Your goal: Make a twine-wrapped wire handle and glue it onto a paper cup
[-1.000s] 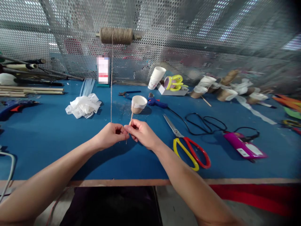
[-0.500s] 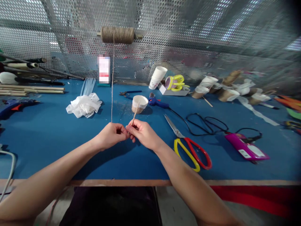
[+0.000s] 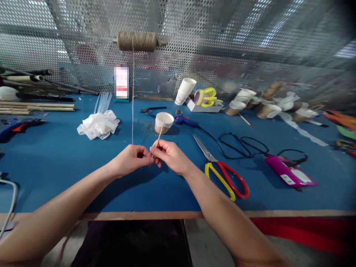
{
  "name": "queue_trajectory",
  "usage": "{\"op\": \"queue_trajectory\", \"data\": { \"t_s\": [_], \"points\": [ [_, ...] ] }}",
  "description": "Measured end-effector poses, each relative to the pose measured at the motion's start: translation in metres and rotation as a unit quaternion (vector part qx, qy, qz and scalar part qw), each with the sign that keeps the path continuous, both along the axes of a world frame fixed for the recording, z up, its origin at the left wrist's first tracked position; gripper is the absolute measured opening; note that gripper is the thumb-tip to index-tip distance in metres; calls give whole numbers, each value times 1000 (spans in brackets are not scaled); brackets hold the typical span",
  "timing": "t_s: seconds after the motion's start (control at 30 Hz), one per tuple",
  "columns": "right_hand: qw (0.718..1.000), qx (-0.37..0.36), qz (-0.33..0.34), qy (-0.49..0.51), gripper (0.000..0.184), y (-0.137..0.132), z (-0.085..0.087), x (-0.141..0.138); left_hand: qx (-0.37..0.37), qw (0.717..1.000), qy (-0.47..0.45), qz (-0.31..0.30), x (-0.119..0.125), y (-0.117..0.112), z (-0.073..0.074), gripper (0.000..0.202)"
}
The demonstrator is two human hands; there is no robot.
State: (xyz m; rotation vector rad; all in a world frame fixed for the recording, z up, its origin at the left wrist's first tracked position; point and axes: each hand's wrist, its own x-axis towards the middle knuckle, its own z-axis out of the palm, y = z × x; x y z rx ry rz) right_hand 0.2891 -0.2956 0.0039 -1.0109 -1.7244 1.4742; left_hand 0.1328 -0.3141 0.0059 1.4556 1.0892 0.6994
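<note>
Head view, hands at the near middle of the desk (image 3: 55, 159). The left hand (image 3: 130, 160) and right hand (image 3: 170, 156) meet fingertip to fingertip, both closed in a pinch.

The left hand grips the lower end of a twine strand (image 3: 132, 104). The strand runs taut and nearly vertical up to the spool (image 3: 137, 41) mounted on the mesh panel (image 3: 222, 44). The right hand is clamped on a thin tan piece (image 3: 160, 133), which may be a stick or a stiff twine end; the picture does not settle which. Its upper end rises from the fingers.

Compared with a second ago, the hands remain together at the same spot. The upper end of the thin tan piece now leans further right, toward the paper cup (image 3: 164, 122) just behind the hands. The strand stays taut. The shift is slight and reads as fine finger work at the pinch point.

The scissors (image 3: 222, 171) lie untouched to the right, near the right forearm. The glue gun (image 3: 187, 120) lies beside the cup, and a crumpled plastic bag (image 3: 98, 125) lies well to the left.
</note>
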Motion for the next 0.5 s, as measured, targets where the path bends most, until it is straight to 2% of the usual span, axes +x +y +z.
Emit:
{"op": "queue_trajectory", "data": {
  "t_s": [0.33, 0.5],
  "points": [
    [998, 33, -39, -40, 33, 2, -3, -2, 15, 1000, -1, 25, 1, 0, -7, 19],
    [992, 52, -80, -83, 29, 1, -4, -3, 28, 999, 13, 39, 3, 1, -8, 20]
  ]
}}
